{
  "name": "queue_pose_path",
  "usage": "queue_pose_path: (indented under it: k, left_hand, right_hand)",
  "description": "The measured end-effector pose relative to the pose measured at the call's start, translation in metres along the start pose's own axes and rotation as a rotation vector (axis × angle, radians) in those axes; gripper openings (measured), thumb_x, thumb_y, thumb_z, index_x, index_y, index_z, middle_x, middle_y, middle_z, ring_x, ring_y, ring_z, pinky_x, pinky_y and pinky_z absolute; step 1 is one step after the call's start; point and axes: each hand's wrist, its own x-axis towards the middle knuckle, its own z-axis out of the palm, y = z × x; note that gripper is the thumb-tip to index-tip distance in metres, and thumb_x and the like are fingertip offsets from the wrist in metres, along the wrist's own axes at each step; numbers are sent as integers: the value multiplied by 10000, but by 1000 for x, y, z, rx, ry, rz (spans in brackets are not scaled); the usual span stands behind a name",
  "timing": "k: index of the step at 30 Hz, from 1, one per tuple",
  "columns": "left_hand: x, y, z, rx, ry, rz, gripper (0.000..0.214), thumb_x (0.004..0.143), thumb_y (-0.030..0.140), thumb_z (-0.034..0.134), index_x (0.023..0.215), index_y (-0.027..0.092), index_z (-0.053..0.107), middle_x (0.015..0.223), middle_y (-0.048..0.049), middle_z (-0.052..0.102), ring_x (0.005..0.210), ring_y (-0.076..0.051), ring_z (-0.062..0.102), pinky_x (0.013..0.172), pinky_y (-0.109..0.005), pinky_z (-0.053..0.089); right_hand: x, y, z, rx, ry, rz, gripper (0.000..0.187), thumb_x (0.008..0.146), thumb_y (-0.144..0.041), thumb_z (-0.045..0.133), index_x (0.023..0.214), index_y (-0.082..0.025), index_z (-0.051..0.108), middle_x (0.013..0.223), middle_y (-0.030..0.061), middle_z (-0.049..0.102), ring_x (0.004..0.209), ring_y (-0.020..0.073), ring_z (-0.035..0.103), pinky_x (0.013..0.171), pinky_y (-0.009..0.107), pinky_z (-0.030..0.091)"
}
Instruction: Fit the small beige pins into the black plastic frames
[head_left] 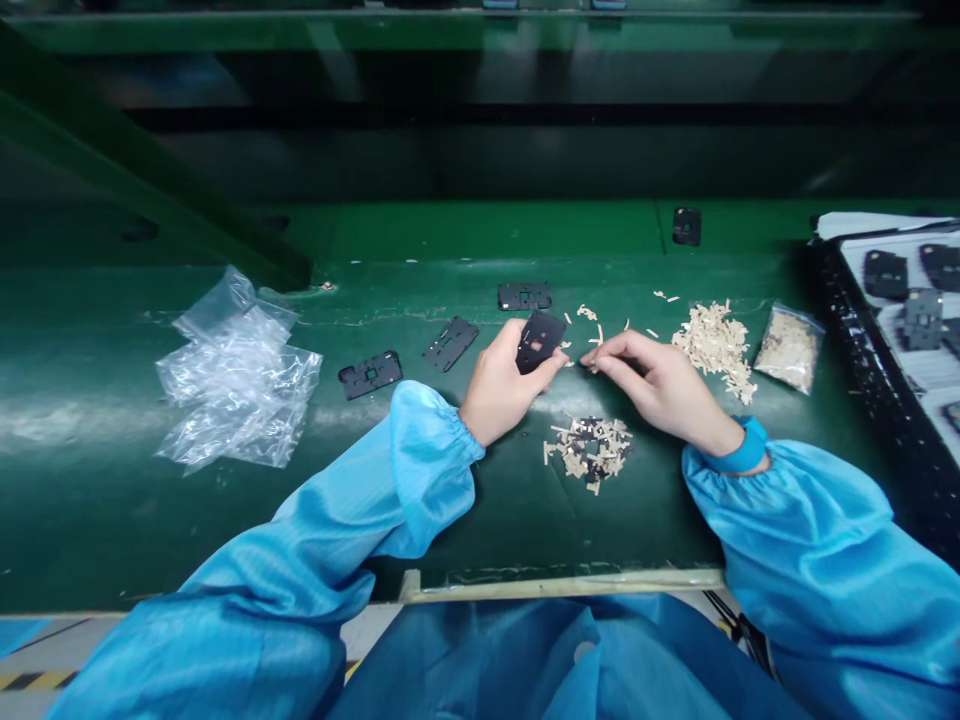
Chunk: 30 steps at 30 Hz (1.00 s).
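My left hand [499,385] grips a black perforated plate [540,340], likely a phone mid-frame, by its lower edge. My right hand [645,385] reaches toward that plate, with thumb and finger pinched on a small beige strip [594,364]. Its fingertips stop just right of the plate. A loose pile of beige strips [716,350] lies beyond my right hand. Below and between my hands sits a heap of beige strips and dark backing scraps [589,452]. Several loose strips are scattered near the plate.
Several black plates [450,344] lie on the green conveyor belt [112,520]. A crumpled clear plastic bag [240,375] is at left, and a small bag of strips [789,348] at right. A black-edged tray [847,320] holds more plates. Blue sleeves cover both my arms.
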Motion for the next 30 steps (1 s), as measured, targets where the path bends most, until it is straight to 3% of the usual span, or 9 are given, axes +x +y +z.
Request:
queue_pose_path:
  k: [4, 8, 12, 14, 17, 21, 23, 27, 30]
  left_hand:
    - [0, 0, 1, 0, 11, -9, 265, 876, 367, 727, 1017, 210, 567, 903, -12, 702, 596, -114, 597, 647, -282, 507]
    - [1, -2, 1, 6, 9, 1, 297, 859, 384, 746, 1035, 209, 583, 937, -30, 702, 668, -135, 614, 655, -278, 503]
    - [1, -2, 1, 3, 1, -4, 291, 869, 383, 734, 1046, 207, 584, 931, -30, 701, 676, -138, 610, 664, -279, 496]
    - [1, -1, 1, -4, -1, -3, 284, 870, 380, 731, 1041, 207, 582, 923, -26, 704, 668, -135, 607, 663, -276, 492]
    - [1, -1, 1, 15, 2, 9, 282, 865, 365, 733, 1042, 206, 580, 933, -27, 710, 693, -138, 622, 676, -273, 498]
    - [1, 0, 1, 36, -4, 13, 282, 865, 350, 727, 1057, 202, 582, 925, -26, 717, 657, -126, 613, 666, -277, 506]
    - [0, 2, 1, 3, -21, 4, 294, 853, 342, 739, 1059, 196, 588, 921, -23, 720, 615, -110, 599, 644, -273, 507]
    - [-1, 7, 3, -109, -43, -20, 311, 843, 340, 750, 1061, 184, 593, 913, -15, 720, 569, -86, 582, 597, -251, 493]
    - [-1, 9, 5, -122, -28, -15, 331, 821, 326, 770, 1065, 176, 604, 936, -23, 725, 638, -92, 610, 659, -249, 504]
  right_hand:
    - [-3, -5, -1, -188, -107, -86, 214, 1030, -376, 534, 967, -229, 677, 940, 64, 745, 878, 225, 677, 821, 358, 506]
    - [-5, -8, -7, -95, -228, 18, 235, 1028, -408, 538, 964, -217, 659, 867, 43, 761, 725, 180, 671, 688, 302, 489]
    - [-4, -6, -8, -120, -48, 14, 223, 1038, -392, 519, 996, -211, 642, 985, 80, 770, 875, 214, 701, 777, 325, 507]
    - [-3, -5, -8, -202, -25, -38, 213, 1034, -371, 525, 990, -213, 661, 1004, 87, 761, 902, 224, 694, 814, 342, 507]
    - [-3, -5, -8, -182, -136, -71, 204, 1015, -359, 560, 964, -208, 688, 927, 67, 763, 814, 196, 690, 740, 313, 506]
    - [-4, -10, -9, 70, -356, 58, 236, 999, -388, 585, 958, -183, 695, 860, 48, 777, 678, 145, 669, 629, 265, 484]
    - [-3, -11, -5, 162, -251, 110, 245, 972, -403, 625, 919, -178, 704, 863, 52, 768, 711, 148, 664, 645, 264, 490]
    - [0, -9, 13, 260, 133, 177, 240, 903, -409, 708, 836, -178, 711, 769, 24, 713, 670, 140, 609, 614, 263, 473]
    - [0, -11, 29, 268, 287, 194, 225, 896, -390, 710, 826, -176, 711, 734, 13, 689, 626, 130, 565, 578, 261, 450]
